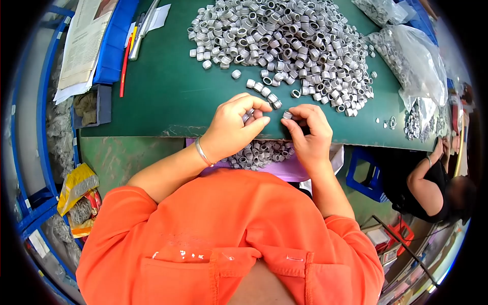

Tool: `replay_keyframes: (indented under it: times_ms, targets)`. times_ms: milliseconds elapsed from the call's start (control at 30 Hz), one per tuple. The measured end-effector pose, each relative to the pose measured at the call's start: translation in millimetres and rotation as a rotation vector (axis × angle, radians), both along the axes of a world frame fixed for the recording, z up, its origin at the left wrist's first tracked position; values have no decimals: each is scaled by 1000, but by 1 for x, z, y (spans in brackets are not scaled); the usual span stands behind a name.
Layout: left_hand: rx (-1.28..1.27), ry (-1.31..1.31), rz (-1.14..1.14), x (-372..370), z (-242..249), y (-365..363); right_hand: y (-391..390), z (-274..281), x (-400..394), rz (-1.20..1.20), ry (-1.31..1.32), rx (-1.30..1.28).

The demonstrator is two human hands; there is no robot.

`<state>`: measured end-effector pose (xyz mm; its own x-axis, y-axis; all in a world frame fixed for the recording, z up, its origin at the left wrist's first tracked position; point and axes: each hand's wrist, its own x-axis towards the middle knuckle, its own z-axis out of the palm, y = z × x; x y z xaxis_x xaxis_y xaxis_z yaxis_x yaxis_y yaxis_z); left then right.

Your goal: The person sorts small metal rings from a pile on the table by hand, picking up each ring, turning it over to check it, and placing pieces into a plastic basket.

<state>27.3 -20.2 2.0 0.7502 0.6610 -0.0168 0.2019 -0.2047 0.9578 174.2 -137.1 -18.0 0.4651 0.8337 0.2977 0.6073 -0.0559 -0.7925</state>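
Observation:
Near the front edge of the green table (162, 101), my left hand (234, 122) is closed around a grey metal ring (248, 116), partly hidden by its fingers. My right hand (309, 129) pinches another small grey ring (287, 115) between thumb and fingers. The hands are a little apart. Just beyond them a short row of grey rings (265, 92) runs across the table, and a large pile of similar rings (295, 40) spreads behind it. Below the table edge, more rings (259, 154) lie in a purple container (284, 172), partly hidden by my left arm and shirt.
Clear plastic bags of parts (417, 58) lie at the right, with small loose pieces (419, 122) nearby. At the left are a blue tray with papers (114, 46), a red pen (124, 71) and a grey bin (104, 104). Another person (432, 188) sits at the right beside a blue stool (363, 175).

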Motion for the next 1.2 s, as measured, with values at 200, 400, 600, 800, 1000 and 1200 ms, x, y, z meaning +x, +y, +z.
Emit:
replay_keyframes:
  times_ms: [200, 400, 600, 800, 1000, 1200]
  targets:
    - [-304, -27, -14, 1, 0, -7, -2, 5, -6, 113, 184, 120]
    - [-760, -12, -48, -1, 4, -5, -2, 6, -14, 85, 204, 151]
    - [-775, -71, -36, -4, 3, -6, -2, 5, -14, 100, 261, 235]
    - [-1189, -319, 11, -19, -7, 5, 12, 1, 19, -71, -228, 59]
    - [-1056, -229, 44, -19, -3, 4, 16, -6, 15, -40, -351, 86]
    - [-920, -115, 23, -10, 7, -2, 2, 6, 0, 193, 1247, 60]
